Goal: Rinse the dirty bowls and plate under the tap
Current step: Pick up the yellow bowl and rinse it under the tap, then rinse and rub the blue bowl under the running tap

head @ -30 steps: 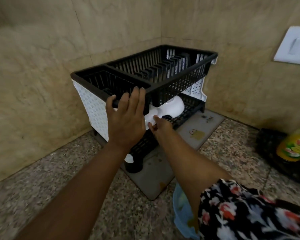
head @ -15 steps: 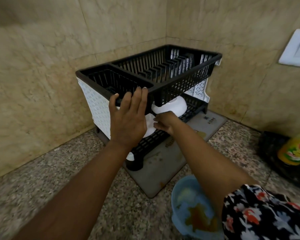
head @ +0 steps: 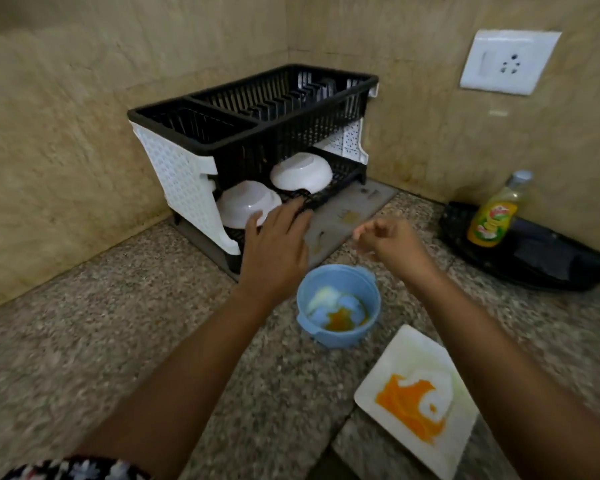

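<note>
Two white bowls lie upside down on the lower shelf of the dish rack: the left white bowl and the right white bowl. A blue bowl smeared with orange and white residue stands on the counter in front of the rack. A square white plate with orange smears lies at the lower right. My left hand hovers with fingers spread just in front of the left white bowl, holding nothing. My right hand hangs above the counter with fingers loosely curled, empty.
A grey drip mat lies under the rack. A yellow dish-soap bottle stands on a black tray at the right. A wall socket is on the tiled wall. The granite counter spreads to the left.
My left hand has dropped from the rack's top edge to the lower shelf. My right hand has let go of the left white bowl and pulled back. The view has widened and tilted down.
</note>
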